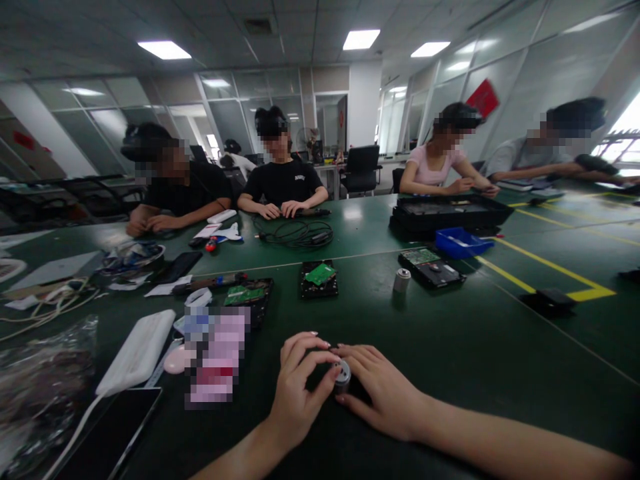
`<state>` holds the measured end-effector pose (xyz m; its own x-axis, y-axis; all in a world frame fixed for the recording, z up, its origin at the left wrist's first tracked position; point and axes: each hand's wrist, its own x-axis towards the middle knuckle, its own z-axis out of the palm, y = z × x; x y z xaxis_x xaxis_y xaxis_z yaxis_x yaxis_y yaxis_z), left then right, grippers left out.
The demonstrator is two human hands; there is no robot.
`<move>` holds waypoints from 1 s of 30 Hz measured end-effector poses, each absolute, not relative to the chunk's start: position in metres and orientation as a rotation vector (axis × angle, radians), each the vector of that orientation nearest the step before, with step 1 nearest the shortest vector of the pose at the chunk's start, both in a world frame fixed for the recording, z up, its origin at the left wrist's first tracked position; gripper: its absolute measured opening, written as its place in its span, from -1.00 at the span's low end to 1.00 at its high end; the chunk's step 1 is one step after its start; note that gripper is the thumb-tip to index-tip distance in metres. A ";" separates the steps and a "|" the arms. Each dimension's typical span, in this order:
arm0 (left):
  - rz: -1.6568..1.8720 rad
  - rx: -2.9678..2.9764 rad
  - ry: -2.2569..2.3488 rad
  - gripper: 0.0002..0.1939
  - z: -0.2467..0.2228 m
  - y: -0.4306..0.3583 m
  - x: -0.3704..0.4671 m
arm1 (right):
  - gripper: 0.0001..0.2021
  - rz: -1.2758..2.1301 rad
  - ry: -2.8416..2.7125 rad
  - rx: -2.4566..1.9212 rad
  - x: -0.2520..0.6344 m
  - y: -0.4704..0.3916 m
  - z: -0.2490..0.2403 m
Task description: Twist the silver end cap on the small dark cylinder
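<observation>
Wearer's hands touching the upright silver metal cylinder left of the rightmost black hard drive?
No, that cylinder stands apart; the left hand and right hand are both at a nearer silver metal cylinder.

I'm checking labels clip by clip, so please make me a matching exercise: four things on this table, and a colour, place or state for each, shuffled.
Things
1. Nearer metal cylinder
2. Farther metal cylinder
3. Small open bin
4. Rounded slab at the picture's left

Descriptions
A. Blue
B. Between the left hand and the right hand, touched by both
C. White
D. Standing on end, untouched

Right pairs: 1-B, 2-D, 3-A, 4-C
</observation>
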<state>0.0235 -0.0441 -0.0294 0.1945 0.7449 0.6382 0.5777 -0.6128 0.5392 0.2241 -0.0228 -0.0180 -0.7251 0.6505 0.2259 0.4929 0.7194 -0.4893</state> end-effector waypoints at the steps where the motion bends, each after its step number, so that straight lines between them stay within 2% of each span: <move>1: 1.372 2.286 1.283 -0.88 -0.029 -0.044 0.023 | -0.56 0.565 -2.545 -0.882 0.224 -0.023 -0.018; 9: 1.295 2.298 1.262 -0.85 -0.026 -0.044 0.024 | -0.55 0.564 -2.560 -0.873 0.225 -0.021 -0.022; 16: 1.250 2.293 1.258 -0.74 -0.026 -0.043 0.024 | -0.54 0.563 -2.554 -0.878 0.224 -0.021 -0.021; 23: 1.287 2.228 1.241 -0.82 -0.025 -0.043 0.025 | -0.53 0.568 -2.564 -0.894 0.225 -0.021 -0.021; 27: 1.361 2.141 1.270 -0.93 -0.024 -0.043 0.025 | -0.59 0.596 -2.552 -0.875 0.225 -0.021 -0.019; 30: 1.385 2.096 1.301 -0.88 -0.024 -0.042 0.026 | -0.60 0.598 -2.537 -0.865 0.225 -0.021 -0.020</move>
